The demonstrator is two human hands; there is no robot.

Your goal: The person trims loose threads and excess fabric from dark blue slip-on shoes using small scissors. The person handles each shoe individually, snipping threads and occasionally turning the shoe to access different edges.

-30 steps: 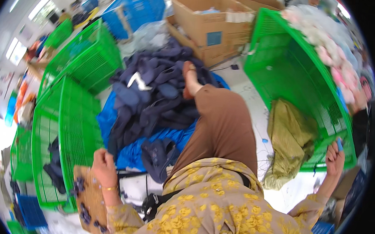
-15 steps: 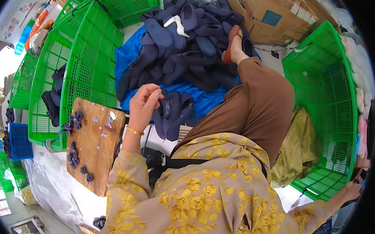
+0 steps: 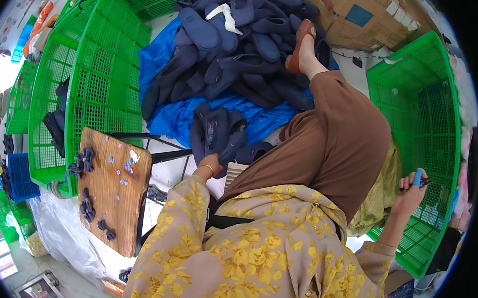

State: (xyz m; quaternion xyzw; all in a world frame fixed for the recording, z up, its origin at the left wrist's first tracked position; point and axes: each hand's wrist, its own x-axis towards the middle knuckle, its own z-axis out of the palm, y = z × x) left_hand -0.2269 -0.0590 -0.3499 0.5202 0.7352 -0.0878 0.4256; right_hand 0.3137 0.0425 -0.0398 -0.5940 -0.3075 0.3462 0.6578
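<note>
My left hand point(image 3: 210, 165) has come down onto the lower end of a bunch of navy slippers point(image 3: 218, 133) by my lap; its fingers are curled and partly hidden against them. Patterned insides show in these slippers. Out to the right, my right hand point(image 3: 408, 197) is raised and closed round a small dark tool point(image 3: 425, 183); something blue shows at the fingers, and the tool's exact kind is unclear. Beyond the left hand, a large heap of navy slippers point(image 3: 252, 44) lies on a blue plastic sheet point(image 3: 169, 119). A white strip point(image 3: 226, 18) rests on the heap.
At my left stands a wooden board point(image 3: 114, 195) bearing dark fabric bows point(image 3: 86, 205) and small shiny bits. Green crates point(image 3: 109, 68) rise behind it, and another green crate point(image 3: 441, 108) stands at right beside a yellowish sack point(image 3: 379, 197). A cardboard box point(image 3: 364, 19) is at the back.
My left hand has dropped from its raised pinch to the slippers by my lap. The right hand has moved inward and up from the far right edge with the tool. The bunched slippers have shifted slightly.
</note>
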